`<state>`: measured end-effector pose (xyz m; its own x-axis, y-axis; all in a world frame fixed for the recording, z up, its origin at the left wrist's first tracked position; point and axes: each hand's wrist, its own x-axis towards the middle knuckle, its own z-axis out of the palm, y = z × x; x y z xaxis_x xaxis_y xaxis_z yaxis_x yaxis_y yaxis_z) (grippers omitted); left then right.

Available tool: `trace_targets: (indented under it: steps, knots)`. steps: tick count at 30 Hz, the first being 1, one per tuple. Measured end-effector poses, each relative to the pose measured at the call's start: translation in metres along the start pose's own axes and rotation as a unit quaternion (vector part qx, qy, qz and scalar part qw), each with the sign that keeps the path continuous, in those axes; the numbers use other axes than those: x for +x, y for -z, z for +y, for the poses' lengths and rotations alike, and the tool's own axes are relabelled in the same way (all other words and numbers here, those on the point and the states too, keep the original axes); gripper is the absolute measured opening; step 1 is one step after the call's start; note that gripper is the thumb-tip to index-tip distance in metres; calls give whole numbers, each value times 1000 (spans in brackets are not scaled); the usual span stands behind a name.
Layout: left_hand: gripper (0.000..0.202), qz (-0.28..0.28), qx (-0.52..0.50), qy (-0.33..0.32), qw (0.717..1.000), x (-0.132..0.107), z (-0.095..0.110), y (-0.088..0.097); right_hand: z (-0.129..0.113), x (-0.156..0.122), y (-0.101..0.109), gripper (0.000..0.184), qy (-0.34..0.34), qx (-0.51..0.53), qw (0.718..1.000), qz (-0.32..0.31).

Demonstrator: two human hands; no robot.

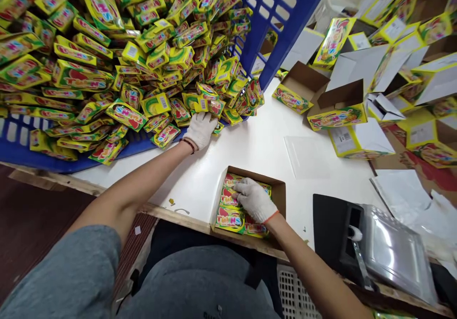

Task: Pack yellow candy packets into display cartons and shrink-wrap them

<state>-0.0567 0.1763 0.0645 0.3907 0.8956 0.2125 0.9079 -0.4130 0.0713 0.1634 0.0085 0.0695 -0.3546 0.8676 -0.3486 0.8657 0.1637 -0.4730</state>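
Observation:
My left hand (200, 131), in a white knit glove, reaches to the front edge of a blue plastic basket (134, 150). Its fingers curl over a small yellow-green candy box (218, 128), partly hidden beneath them. The basket is heaped with several such small boxes marked "Twins" (83, 76). In front of me, an open carton (279, 195) holds flat rows of the same small boxes (229, 218). My right hand (255, 199), also gloved, lies over these rows with its fingertips on them and its fingers slightly apart. The hand hides some of the carton's contents.
Empty printed display cartons (337, 109) are piled at the right. A clear plastic sheet (307, 157) lies on the white table (257, 140). A tape dispenser (357, 243) and a stack of clear plastic (396, 252) sit at the right front edge.

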Motion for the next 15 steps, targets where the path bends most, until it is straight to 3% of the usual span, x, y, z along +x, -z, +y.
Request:
trace_targets:
  steps: [3,5,6,8,11,13,15]
  knots:
    - [36,-20,23,2,1000,6,-4,0,1,1,-6,17,12,-38,999,8]
    - [29,-3,3,-25,1000,3,-3,7,6,-2,-2,11,21,32,999,21]
    - [28,22,-10,-61,998,-2,0,12,8,-3,2,7,14,90,995,46]
    - [27,97,-40,-165,981,-17,12,24,8,-7,15,18,-10,232,965,119]
    - [26,199,-101,-314,923,-49,45,37,3,-12,38,41,-36,394,900,181]
    - [28,235,-150,-350,894,-70,67,37,0,-16,48,42,-27,396,898,190]
    - [40,251,-193,-325,891,-85,78,28,3,-19,49,31,-8,338,918,205]
